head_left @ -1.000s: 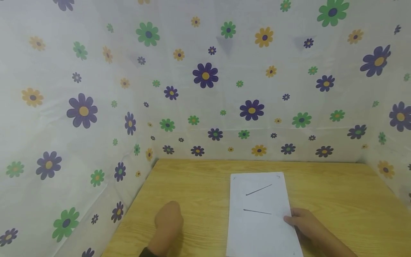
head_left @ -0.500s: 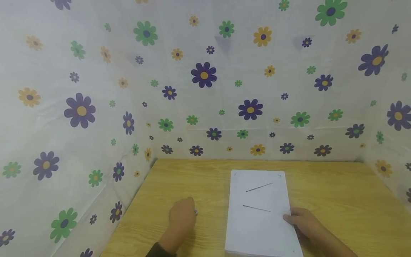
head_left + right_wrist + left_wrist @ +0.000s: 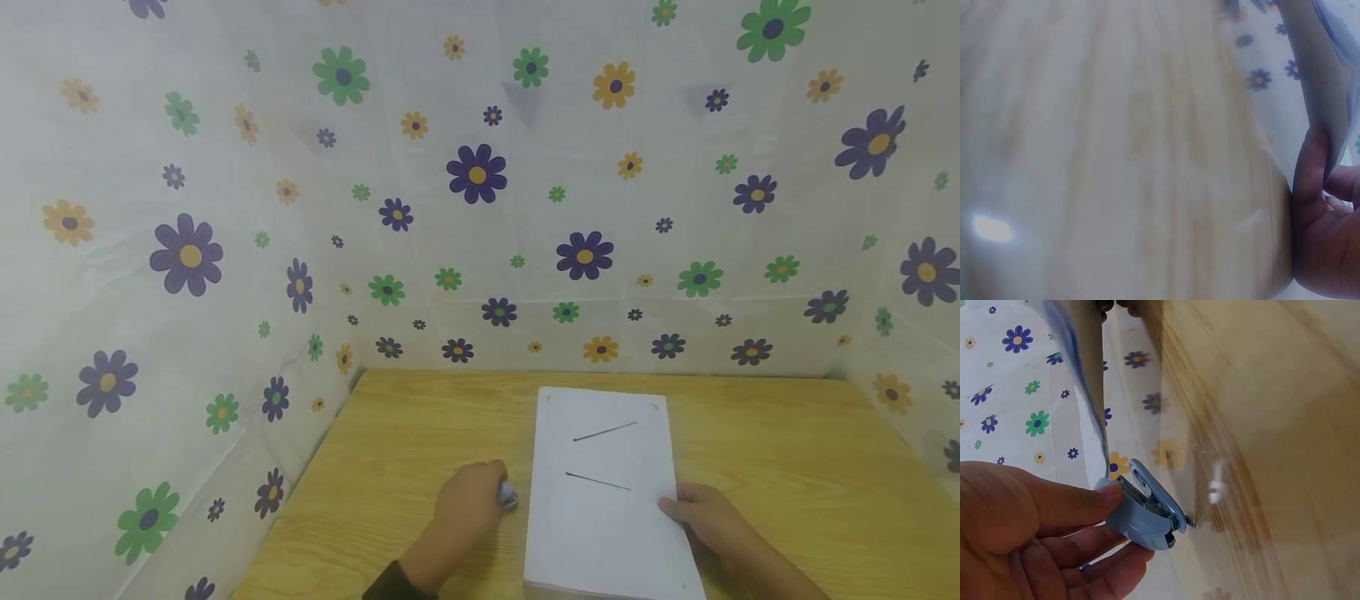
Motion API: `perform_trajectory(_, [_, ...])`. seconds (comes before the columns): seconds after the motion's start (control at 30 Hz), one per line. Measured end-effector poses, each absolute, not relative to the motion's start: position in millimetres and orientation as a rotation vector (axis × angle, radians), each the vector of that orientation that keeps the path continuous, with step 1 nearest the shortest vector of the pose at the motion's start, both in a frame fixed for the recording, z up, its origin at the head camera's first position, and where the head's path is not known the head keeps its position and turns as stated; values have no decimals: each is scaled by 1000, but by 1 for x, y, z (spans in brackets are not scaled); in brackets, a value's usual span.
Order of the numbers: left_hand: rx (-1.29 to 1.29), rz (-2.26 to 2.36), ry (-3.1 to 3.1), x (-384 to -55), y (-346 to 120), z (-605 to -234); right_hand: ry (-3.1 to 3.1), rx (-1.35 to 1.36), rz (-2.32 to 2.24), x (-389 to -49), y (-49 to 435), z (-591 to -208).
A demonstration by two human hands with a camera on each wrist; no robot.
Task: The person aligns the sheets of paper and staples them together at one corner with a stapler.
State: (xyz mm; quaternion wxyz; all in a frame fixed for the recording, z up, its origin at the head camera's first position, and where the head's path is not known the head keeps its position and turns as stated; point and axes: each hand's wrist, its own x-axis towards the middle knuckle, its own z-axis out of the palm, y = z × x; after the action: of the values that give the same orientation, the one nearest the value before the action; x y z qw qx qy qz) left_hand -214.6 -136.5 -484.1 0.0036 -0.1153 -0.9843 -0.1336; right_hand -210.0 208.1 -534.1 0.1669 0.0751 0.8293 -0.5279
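Observation:
My left hand pinches a small light-blue stapler between thumb and fingers. Its jaws stand apart in the left wrist view, a short way left of the paper in the head view. This white paper has two dark drawn lines and small marks at its corners. It shows some thickness at the near edge, like stacked sheets. On its right edge, my right hand grips with the thumb on top and fingers underneath. The right wrist view shows the paper's grey-brown underside above those fingers.
A wood-grain table lies under both hands. White cloth printed with purple, green and orange flowers hangs behind it and along both sides.
My left hand has moved right towards the paper, bringing the stapler into the head view. The paper's far edge has shifted slightly upward in the picture; my right hand keeps its grip.

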Motion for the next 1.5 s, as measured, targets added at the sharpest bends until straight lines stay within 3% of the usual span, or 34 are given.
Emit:
perform_trajectory(1.07, [-559, -454, -3015, -208, -119, -483, 2405, 213, -1487, -211, 199, -532])
perform_trajectory(1.5, [-641, -453, -3006, -192, -119, -487, 2409, 287, -1413, -227, 197, -532])
